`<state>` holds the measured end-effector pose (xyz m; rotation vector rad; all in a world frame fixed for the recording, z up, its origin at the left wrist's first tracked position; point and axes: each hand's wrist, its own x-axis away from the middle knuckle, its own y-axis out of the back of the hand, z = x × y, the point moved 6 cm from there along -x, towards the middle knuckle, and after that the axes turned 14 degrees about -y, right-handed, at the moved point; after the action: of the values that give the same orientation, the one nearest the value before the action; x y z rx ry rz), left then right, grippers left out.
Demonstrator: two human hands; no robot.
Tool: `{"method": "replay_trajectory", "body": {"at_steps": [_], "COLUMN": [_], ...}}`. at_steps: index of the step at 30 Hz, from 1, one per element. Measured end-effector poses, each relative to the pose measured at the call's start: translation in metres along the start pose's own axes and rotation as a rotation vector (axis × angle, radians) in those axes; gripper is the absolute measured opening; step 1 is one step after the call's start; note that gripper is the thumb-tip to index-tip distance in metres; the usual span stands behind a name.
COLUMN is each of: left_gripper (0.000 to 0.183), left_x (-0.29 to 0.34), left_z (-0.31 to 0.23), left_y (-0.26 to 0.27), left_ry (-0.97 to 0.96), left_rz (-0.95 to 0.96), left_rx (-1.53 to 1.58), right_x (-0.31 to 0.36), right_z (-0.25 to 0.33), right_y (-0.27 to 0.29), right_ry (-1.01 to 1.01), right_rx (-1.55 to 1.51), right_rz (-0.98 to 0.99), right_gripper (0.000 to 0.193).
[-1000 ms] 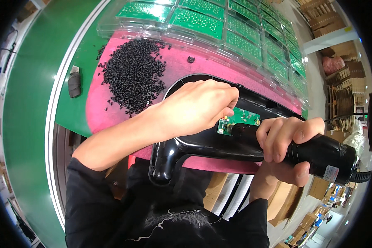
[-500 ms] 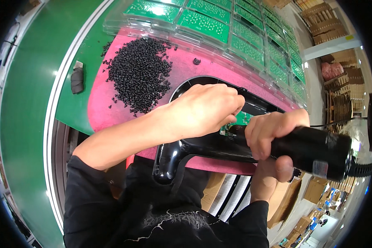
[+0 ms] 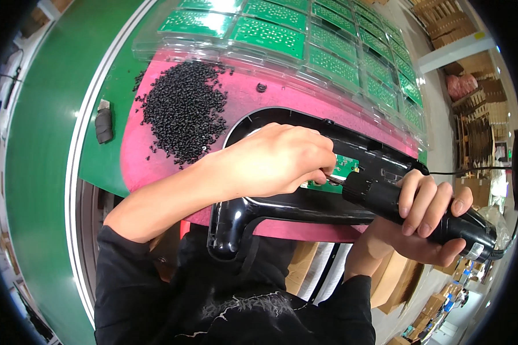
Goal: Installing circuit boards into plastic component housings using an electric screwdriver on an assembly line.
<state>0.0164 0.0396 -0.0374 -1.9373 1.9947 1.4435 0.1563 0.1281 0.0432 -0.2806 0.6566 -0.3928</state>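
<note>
One head view: green board sits inside the open black shell, so partway along, I'd guess; can't see what's fastened. Right hand wraps the black driver, left hand's bent fingers meet its tip, can't tell how closed or holding what. Pink mat, black screw pile, green worktop, stacked cartons off right

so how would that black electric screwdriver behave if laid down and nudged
The electric screwdriver would likely roll, being rounded, though the rear cable may check it. Its thickness suggests some heft.
</note>
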Motion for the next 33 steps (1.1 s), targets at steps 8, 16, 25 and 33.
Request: {"method": "replay_trajectory", "body": {"at_steps": [8,16,25,33], "left_gripper": [0.048,0.069,0.063,0.062], "left_x": [-0.009,-0.002,-0.002,-0.001], "left_z": [-0.001,0.006,0.002,0.002], "left_y": [0.003,-0.007,-0.006,-0.006], "left_ry": [0.134,0.308,0.243,0.219], "left_rz": [0.036,0.261,0.224,0.224], "left_rx": [0.068,-0.1,-0.141,-0.144], "right_x": [-0.011,-0.017,-0.02,-0.018], "right_z": [0.01,-0.007,-0.011,-0.001], "right_y": [0.024,0.051,0.057,0.06], "right_ry": [0.039,-0.307,-0.277,-0.223], "right_rx": [0.021,0.146,0.018,-0.018], "right_rz": [0.147,0.19,0.354,0.385], "right_gripper": [0.043,0.048,0.04,0.039]}}
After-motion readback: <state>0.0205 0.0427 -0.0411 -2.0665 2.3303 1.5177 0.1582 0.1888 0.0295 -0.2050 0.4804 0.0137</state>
